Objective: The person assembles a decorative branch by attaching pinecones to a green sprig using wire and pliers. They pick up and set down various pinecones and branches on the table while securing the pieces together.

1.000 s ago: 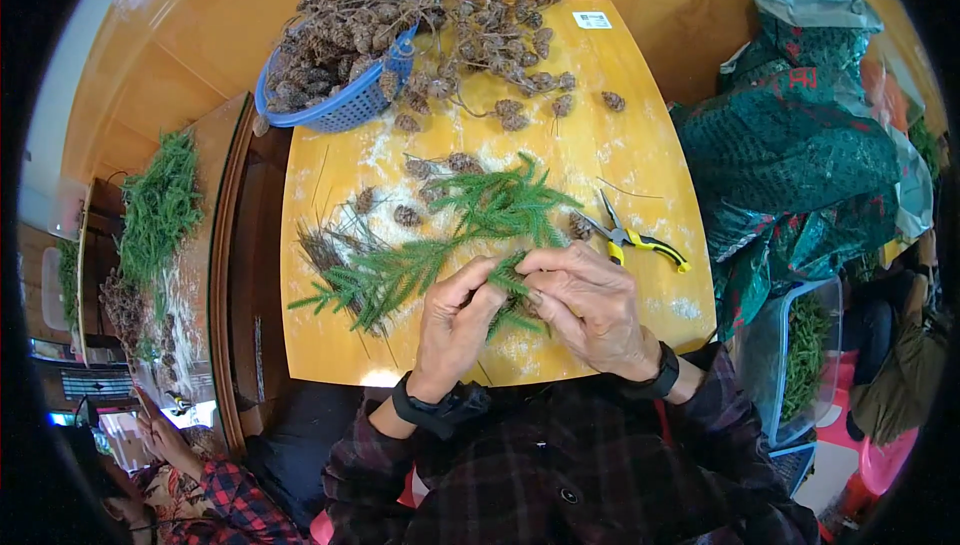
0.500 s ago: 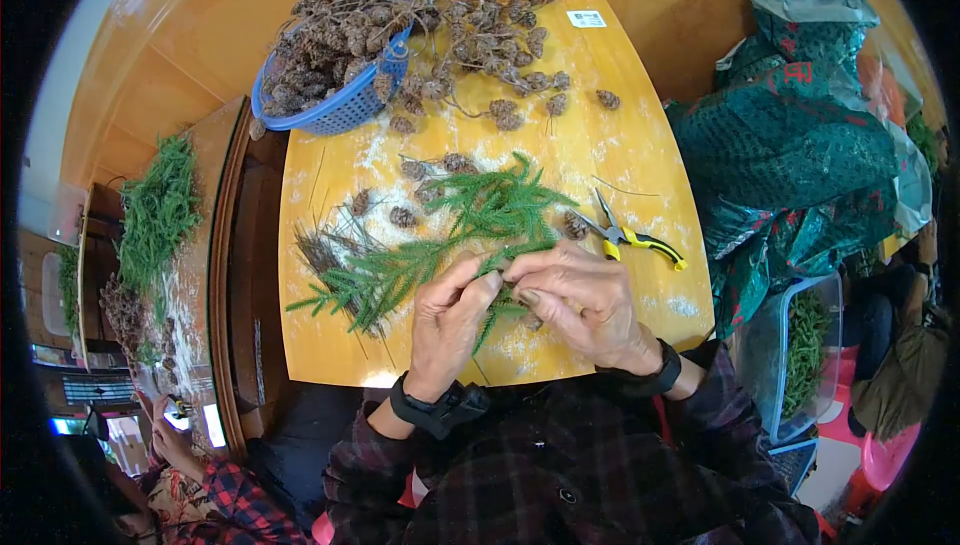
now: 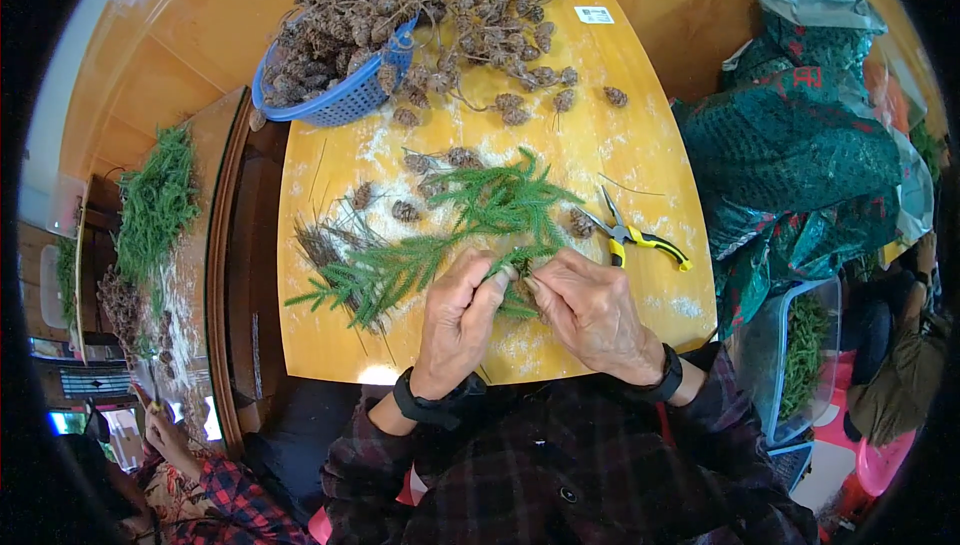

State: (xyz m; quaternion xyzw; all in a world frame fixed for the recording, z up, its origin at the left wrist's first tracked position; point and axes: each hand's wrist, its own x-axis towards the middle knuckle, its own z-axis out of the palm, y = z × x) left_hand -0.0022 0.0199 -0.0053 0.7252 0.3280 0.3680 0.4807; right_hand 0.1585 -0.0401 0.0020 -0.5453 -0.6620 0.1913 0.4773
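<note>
My left hand (image 3: 458, 317) pinches a green artificial pine branch (image 3: 510, 267) at the near middle of the table. Close beside it, the fingertips of my right hand (image 3: 592, 313) are closed on the same branch, and exactly what they grip there is hidden. More of the green sprigs (image 3: 395, 267) spread to the left and up behind my hands. Under their left end lies a bundle of thin dark wires (image 3: 322, 247). Yellow-and-black pliers (image 3: 637, 236) rest with jaws apart beyond my right hand, a pine cone (image 3: 581, 223) touching or close to them.
A blue basket (image 3: 345, 105) heaped with pine cones stands at the far left, with more cones on stems (image 3: 500, 35) beside it. White flakes dust the yellow table (image 3: 640, 145). Dark green sacks (image 3: 790, 155) and a clear bin (image 3: 805, 350) stand right. Another person's hand (image 3: 170, 437) works at left.
My right hand has turned and drawn slightly right, opening a small gap between my fingertips. My left hand keeps its pinch on the pine branch. The whole view has shifted slightly.
</note>
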